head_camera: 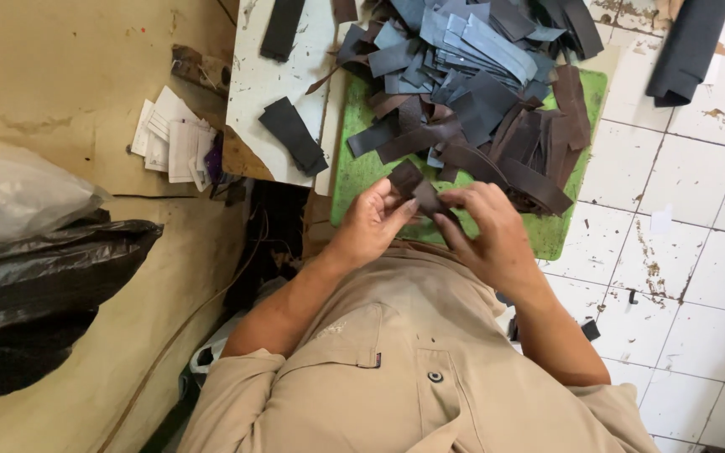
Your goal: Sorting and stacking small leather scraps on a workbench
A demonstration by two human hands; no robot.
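- Beige wall (60, 75): stained surface filling the left of the view, with a black plastic bag (35, 285) and a clear plastic bag (10, 197) bunched against it; what either bag holds cannot be told.
- White tiled surface (690, 210): marked and chipped, on the right; a dark folded sheet (685, 50) lies at its upper edge.
- Beige shirt (404, 369): the person's own, with a buttoned pocket, filling the lower middle.
- White board (258, 92): lies left of the mat and carries two separate black strips (294, 136).
- Green cutting mat (358, 168): lies just in front of the person; most of it is covered.
- Pile of leather strips (472, 92): dark brown, grey-blue and black pieces heaped loosely and overlapping on the mat, crowding close to the hands from the far side.
- Stack of white paper slips (169, 143): rests against the wall, left of the board.
- Left hand (371, 222): fingers curled and closed on the lower left end of the held strip, thumb on top.
- Right hand (492, 235): fingertips pinched on the strip's right end, touching the left hand's fingertips.
- Dark brown leather strip (413, 186): short, flat, matte, with square-cut ends, tilted diagonally; held between both hands over the near edge of the mat, clear of the pile.
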